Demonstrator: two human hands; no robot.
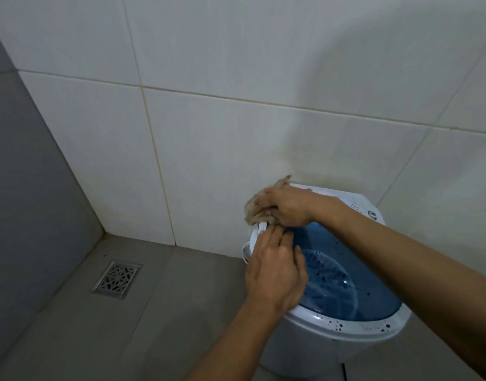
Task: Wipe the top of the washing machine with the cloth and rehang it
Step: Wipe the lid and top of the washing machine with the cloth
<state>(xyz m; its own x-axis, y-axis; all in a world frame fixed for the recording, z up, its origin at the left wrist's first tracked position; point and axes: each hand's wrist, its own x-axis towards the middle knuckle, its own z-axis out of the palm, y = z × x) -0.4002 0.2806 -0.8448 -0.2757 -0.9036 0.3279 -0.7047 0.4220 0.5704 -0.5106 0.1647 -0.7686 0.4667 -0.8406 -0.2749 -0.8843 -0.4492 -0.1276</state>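
Head view, lower right of frame: a brown cloth (259, 209) is seen bunched at the far left rim of the washing machine (354, 324), against the tiled wall (208, 138). It is judged soft, light and limp, best gathered in a full fist. The right hand (287, 206) is curled over it, gripping. The left hand (274, 273) is laid on the near rim, fingers straight, pressing, nothing held.

Wall (236, 138) seemingly against washing machine (332, 323)
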